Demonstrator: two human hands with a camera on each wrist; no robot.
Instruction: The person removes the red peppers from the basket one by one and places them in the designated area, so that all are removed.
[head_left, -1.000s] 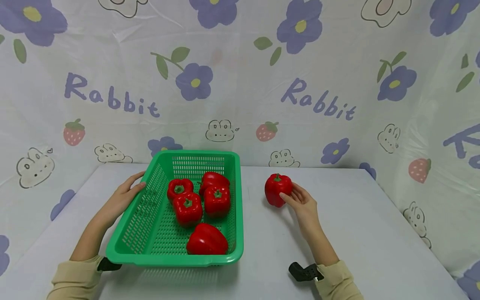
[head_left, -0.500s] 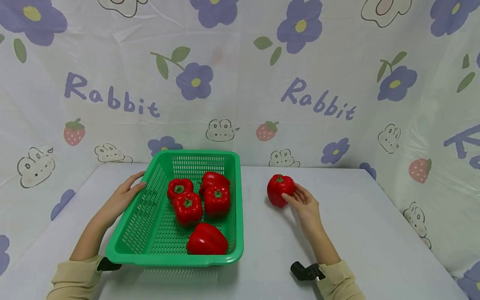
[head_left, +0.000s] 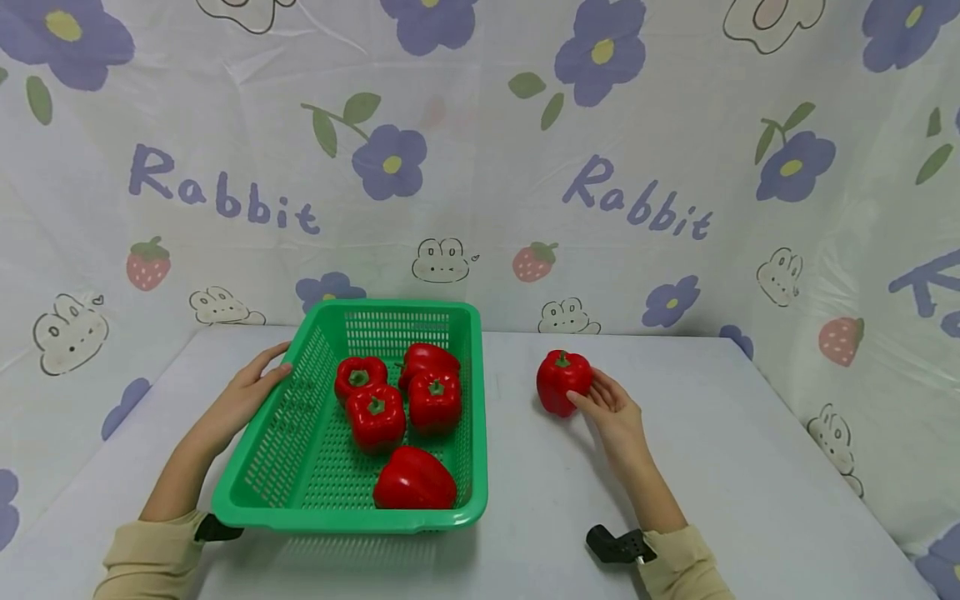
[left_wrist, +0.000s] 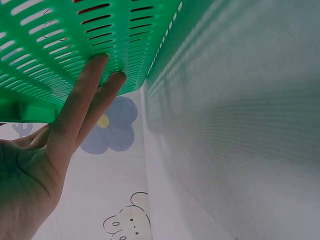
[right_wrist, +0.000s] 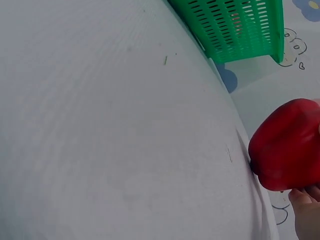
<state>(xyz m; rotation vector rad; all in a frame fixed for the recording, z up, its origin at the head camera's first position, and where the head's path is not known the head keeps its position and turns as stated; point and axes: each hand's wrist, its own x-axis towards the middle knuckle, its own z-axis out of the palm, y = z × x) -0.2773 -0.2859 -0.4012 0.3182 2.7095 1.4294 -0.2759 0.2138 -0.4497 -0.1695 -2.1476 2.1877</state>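
My right hand (head_left: 617,414) holds a red bell pepper (head_left: 558,385) by its right side, thumb in front and fingers behind. The pepper stands upright, stem up, at the table's surface; in the right wrist view this bell pepper (right_wrist: 287,145) is cut off by the frame edge. A green plastic basket (head_left: 350,521) stands left of it. My left hand (head_left: 238,404) holds the basket's left rim. In the left wrist view, two straight fingers (left_wrist: 75,110) press the slotted outer wall from below the rim.
Several red bell peppers, one upright in the middle (head_left: 377,423) and one lying at the front (head_left: 415,481), are inside the basket toward its right. A white table (head_left: 735,467) bears everything. A printed curtain (head_left: 480,167) hangs behind it.
My right hand and the bell pepper have shifted slightly right and a little toward me. The left hand and the basket have stayed in place.
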